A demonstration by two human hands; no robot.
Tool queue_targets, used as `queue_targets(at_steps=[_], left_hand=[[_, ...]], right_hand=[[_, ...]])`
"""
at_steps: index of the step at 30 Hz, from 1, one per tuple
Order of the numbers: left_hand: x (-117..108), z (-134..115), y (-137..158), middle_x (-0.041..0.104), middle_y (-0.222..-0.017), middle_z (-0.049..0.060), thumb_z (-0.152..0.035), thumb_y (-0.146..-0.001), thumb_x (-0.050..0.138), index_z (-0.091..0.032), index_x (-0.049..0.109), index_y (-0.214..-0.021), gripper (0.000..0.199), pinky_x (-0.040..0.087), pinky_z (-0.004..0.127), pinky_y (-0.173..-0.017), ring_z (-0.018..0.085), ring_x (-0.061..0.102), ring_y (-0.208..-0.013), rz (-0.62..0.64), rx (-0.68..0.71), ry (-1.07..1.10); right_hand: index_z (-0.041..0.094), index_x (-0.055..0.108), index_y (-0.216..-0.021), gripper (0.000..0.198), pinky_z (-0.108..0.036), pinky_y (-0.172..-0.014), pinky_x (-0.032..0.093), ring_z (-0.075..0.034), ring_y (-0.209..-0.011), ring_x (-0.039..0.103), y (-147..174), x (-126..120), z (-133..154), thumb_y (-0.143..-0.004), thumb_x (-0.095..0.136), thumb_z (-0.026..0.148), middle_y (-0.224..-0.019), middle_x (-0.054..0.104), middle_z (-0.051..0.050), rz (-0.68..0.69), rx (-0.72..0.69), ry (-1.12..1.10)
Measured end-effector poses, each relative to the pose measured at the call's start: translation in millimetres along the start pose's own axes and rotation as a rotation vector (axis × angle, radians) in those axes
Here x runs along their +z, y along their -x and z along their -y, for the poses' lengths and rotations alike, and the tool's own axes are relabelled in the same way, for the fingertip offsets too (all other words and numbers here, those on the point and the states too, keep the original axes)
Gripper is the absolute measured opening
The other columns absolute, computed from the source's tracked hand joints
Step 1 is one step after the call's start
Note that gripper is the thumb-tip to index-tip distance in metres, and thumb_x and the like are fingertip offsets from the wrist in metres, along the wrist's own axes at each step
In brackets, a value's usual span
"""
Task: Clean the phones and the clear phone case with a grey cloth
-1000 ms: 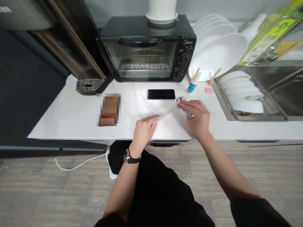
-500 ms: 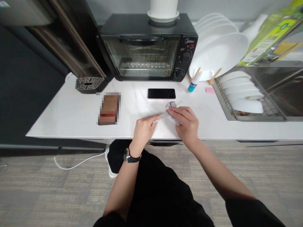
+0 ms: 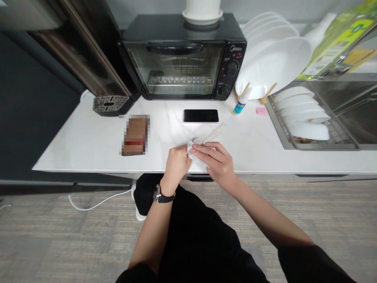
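My left hand (image 3: 178,162) is closed near the counter's front edge, gripping the near end of a thin see-through piece that looks like a clear phone case (image 3: 215,133). Its far end sticks out to the upper right. My right hand (image 3: 220,162) presses a crumpled whitish wipe (image 3: 194,142) round the case, right against my left fingers. The wipe and fingers hide much of the case. Just beyond lies a black-screened phone (image 3: 200,116), flat on the counter.
A blurred-out brown box (image 3: 135,135) lies left on the white counter (image 3: 88,145). A small spray bottle (image 3: 242,101) and pink slip (image 3: 261,111) are to the right. Behind stands a toaster oven (image 3: 179,70); white plates (image 3: 271,67) and a sink (image 3: 324,146) are at right.
My right hand has slid the wipe leftward along the clear case to my left hand, baring the case's far end. My left hand has hardly moved.
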State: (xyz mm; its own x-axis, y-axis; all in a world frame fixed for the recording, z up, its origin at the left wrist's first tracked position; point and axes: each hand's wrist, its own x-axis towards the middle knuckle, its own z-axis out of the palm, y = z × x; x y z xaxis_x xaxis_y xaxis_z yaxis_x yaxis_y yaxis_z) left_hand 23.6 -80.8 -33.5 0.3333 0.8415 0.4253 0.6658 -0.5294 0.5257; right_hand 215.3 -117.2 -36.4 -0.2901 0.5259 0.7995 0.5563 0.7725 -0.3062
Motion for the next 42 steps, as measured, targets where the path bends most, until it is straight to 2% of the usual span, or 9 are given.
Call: queue_targets(at_steps=[5,11,15,19,24,33,38,40,42], left_hand=[[-4,-4,1,0.077,-0.070,0.003,-0.017,-0.105,0.060,-0.021,0.068,-0.073,0.033,0.052,0.028,-0.066,0.018,0.069,-0.061,0.017,-0.029,0.028],[-6,-9,1,0.092,-0.111,0.005,-0.021,-0.111,0.063,-0.023,0.089,-0.109,0.026,0.065,0.031,-0.089,0.027,0.087,-0.095,0.052,-0.071,0.151],[-5,-9,2,0.092,-0.122,0.004,-0.020,-0.112,0.065,-0.024,0.091,-0.121,0.027,0.066,0.032,-0.093,0.028,0.089,-0.104,0.051,-0.076,0.194],[-4,-7,3,0.091,-0.125,0.002,-0.018,-0.111,0.068,-0.024,0.092,-0.122,0.026,0.068,0.032,-0.096,0.029,0.089,-0.106,0.039,-0.080,0.204],[-3,-7,3,0.091,-0.126,0.000,-0.018,-0.110,0.069,-0.027,0.092,-0.121,0.026,0.070,0.035,-0.096,0.030,0.089,-0.108,0.039,-0.102,0.209],[-3,-6,2,0.091,-0.125,0.001,-0.018,-0.110,0.069,-0.026,0.092,-0.120,0.027,0.070,0.035,-0.098,0.030,0.090,-0.108,0.033,-0.097,0.205],[-4,-9,1,0.091,-0.125,0.002,-0.021,-0.111,0.065,-0.026,0.091,-0.122,0.028,0.069,0.034,-0.097,0.030,0.089,-0.109,0.042,-0.084,0.195],[-4,-9,1,0.092,-0.120,0.005,-0.023,-0.112,0.063,-0.024,0.090,-0.115,0.027,0.068,0.033,-0.093,0.029,0.089,-0.103,0.036,-0.069,0.181],[-4,-8,1,0.092,-0.102,0.007,-0.021,-0.111,0.062,-0.021,0.087,-0.099,0.027,0.065,0.032,-0.084,0.026,0.086,-0.088,0.037,-0.070,0.126]], right_hand=[[0.036,0.080,-0.150,0.061,-0.048,-0.101,0.074,-0.027,-0.118,0.080,-4,-9,-9,-0.107,0.058,-0.002,-0.140,0.086,-0.001,0.010,0.070,0.028],[0.041,0.077,-0.153,0.087,-0.052,-0.099,0.074,-0.028,-0.116,0.080,-5,-21,-29,-0.091,0.053,-0.015,-0.137,0.087,0.001,-0.026,0.111,0.064],[0.038,0.082,-0.145,0.082,-0.051,-0.095,0.073,-0.028,-0.110,0.079,-7,-31,-44,-0.089,0.055,-0.014,-0.130,0.089,0.000,-0.073,0.126,0.102],[0.035,0.087,-0.136,0.075,-0.052,-0.095,0.072,-0.028,-0.109,0.078,-8,-40,-60,-0.087,0.057,-0.013,-0.127,0.089,-0.002,-0.085,0.181,0.155],[0.032,0.089,-0.130,0.061,-0.055,-0.097,0.071,-0.029,-0.109,0.078,-9,-47,-71,-0.093,0.059,-0.007,-0.125,0.090,-0.005,-0.099,0.228,0.179],[0.033,0.089,-0.132,0.062,-0.057,-0.101,0.070,-0.031,-0.110,0.079,-6,-35,-59,-0.093,0.060,-0.007,-0.128,0.089,-0.005,-0.141,0.269,0.214],[0.035,0.085,-0.141,0.079,-0.055,-0.102,0.072,-0.031,-0.114,0.079,-6,-24,-34,-0.086,0.056,-0.014,-0.133,0.088,-0.003,-0.108,0.251,0.155],[0.034,0.083,-0.144,0.081,-0.054,-0.101,0.072,-0.030,-0.116,0.079,-8,-18,-20,-0.086,0.054,-0.016,-0.136,0.087,-0.002,-0.097,0.216,0.110],[0.034,0.082,-0.146,0.081,-0.052,-0.101,0.073,-0.030,-0.117,0.079,-9,-10,-5,-0.089,0.053,-0.015,-0.138,0.086,-0.002,-0.080,0.189,0.077]])
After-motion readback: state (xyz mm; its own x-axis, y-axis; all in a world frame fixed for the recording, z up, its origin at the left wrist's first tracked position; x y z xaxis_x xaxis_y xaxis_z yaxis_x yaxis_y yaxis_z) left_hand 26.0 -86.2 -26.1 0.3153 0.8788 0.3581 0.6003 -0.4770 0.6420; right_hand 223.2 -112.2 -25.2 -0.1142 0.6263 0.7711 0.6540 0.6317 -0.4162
